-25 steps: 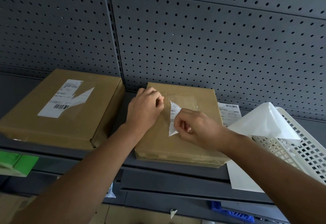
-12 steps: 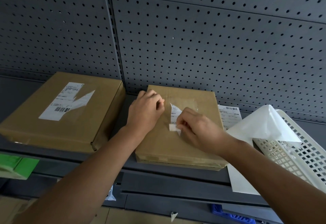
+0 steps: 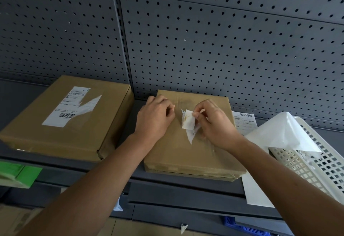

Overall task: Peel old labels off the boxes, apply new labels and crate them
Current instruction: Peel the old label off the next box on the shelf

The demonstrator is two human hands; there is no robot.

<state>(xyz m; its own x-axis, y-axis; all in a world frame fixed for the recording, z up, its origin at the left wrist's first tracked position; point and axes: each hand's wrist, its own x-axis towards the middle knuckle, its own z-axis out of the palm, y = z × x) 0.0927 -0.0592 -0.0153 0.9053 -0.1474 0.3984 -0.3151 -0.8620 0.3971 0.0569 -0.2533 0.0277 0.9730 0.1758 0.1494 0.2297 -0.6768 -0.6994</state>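
Note:
A flat brown box lies on the grey shelf in the middle. My right hand pinches a torn white label scrap that stands up from the box top, its lower tip still touching the cardboard. My left hand rests curled on the box's left part, fingers closed, pressing it down. A second brown box lies to the left with a partly torn white barcode label on its top.
A white perforated crate stands at the right with a white backing sheet draped over its rim. A printed label sheet lies behind the middle box. Grey pegboard wall behind. Green item on a lower shelf, left.
My right hand has pulled the label scrap up and back, lifting more of it off the box. The left hand has stayed in place on the box.

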